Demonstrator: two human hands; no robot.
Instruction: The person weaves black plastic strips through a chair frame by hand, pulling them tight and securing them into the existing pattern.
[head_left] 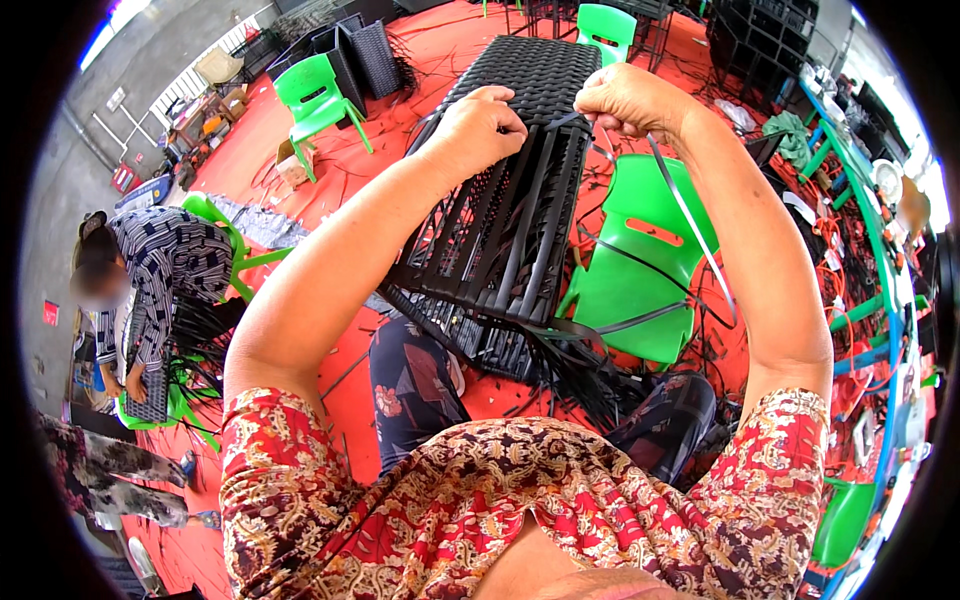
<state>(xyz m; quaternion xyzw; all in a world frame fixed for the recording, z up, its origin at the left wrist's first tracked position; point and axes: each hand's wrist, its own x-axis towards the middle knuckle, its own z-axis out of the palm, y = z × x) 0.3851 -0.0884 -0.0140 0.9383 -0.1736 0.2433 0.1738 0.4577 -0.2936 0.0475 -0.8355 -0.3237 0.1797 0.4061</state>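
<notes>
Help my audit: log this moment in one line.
left hand: near weave | right hand: pinching strip | weave: far end of frame

Frame before the knees; chair just right of it; co-worker left

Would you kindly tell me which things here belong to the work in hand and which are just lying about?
In use:
- black woven piece, near left hand
- dark strip, at right hand

Apparently lying about:
- cardboard box
- green cloth
- upper-left green chair
</notes>
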